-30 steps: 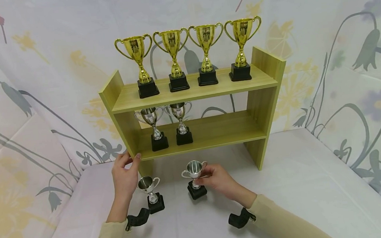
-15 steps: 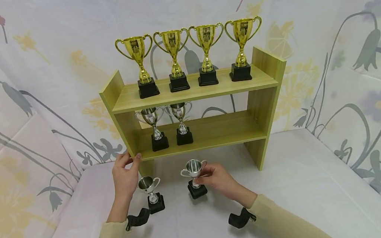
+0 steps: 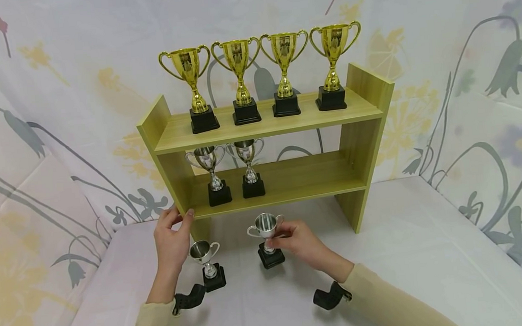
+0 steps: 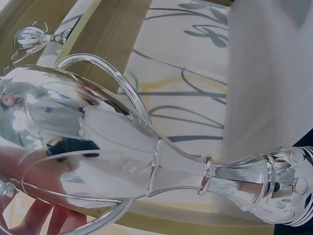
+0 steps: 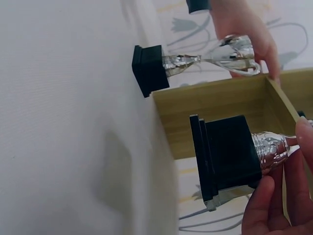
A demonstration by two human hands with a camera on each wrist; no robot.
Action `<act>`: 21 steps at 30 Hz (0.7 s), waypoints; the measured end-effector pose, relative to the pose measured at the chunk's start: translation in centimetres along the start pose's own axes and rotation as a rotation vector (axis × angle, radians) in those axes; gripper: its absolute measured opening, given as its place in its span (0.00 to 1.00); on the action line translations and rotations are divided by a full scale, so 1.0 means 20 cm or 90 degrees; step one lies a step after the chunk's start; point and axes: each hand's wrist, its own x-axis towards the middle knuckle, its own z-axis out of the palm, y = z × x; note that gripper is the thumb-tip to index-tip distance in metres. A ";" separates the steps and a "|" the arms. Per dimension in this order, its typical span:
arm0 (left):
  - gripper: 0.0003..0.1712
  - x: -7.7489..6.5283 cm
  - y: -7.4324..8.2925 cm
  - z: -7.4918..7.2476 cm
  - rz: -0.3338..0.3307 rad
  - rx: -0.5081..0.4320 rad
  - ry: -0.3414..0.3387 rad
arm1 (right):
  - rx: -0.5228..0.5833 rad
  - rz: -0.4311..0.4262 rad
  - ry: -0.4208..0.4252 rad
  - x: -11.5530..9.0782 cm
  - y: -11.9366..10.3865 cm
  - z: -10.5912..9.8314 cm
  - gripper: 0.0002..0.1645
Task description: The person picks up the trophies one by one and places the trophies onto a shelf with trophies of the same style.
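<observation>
My right hand [image 3: 306, 246] pinches a small silver trophy [image 3: 271, 258] by its stem, below the cup. Its black base [image 5: 227, 154] hangs tilted over the white tabletop in the right wrist view. At the wooden shelf's [image 3: 269, 203] lower left corner, my left hand [image 3: 168, 244] grips the side panel, thumb on the front edge of the lower board. Another silver trophy [image 3: 214, 278] stands on the table just right of my left wrist; its cup fills much of the left wrist view, partly covering that hand.
Two silver trophies [image 3: 253, 186] stand on the left half of the lower board. Several gold trophies [image 3: 244, 110] line the top board. Behind the shelf hangs a flower-printed cloth [image 3: 71, 96]. A white cloth [image 3: 415, 253] covers the table.
My right hand has raised the silver trophy slightly toward the shelf. The left hand keeps its grip on the shelf, and the other trophies stay put.
</observation>
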 end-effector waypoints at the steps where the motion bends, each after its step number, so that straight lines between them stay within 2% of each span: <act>1: 0.21 0.00 0.00 0.00 0.001 -0.001 0.000 | 0.004 -0.001 0.000 0.00 0.00 0.00 0.14; 21: 0.20 -0.01 0.00 0.00 0.003 -0.008 0.001 | 0.019 -0.014 -0.011 0.00 -0.06 -0.02 0.15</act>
